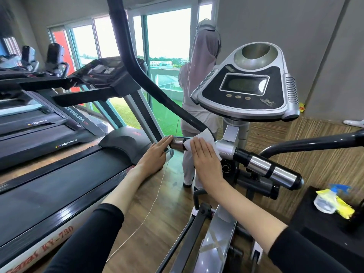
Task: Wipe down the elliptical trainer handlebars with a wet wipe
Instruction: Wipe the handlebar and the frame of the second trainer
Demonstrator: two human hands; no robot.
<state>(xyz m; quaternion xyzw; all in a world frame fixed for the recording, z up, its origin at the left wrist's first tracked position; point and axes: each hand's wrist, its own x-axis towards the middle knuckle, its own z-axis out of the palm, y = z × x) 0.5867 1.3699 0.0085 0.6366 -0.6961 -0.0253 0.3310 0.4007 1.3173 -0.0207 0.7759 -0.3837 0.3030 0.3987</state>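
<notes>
Head view: pressing wet wipe (pixel 203 137) onto short handlebar (pixel 177 144) beside centre clamp (pixel 226 149) with flat, straight-fingered right grip (pixel 206 160); bracing its outer end with open, empty left grip (pixel 155 154). Best to wrap wipe round, then sweep outward.

The right hand (pixel 206 160) covers part of the white wet wipe (pixel 204 137). The curved black handlebar (pixel 131 62) runs off the top edge. The clear spray bottle (pixel 325 201), near right, is blurred.

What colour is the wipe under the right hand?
The wipe is white; the head view shows it best.
</notes>
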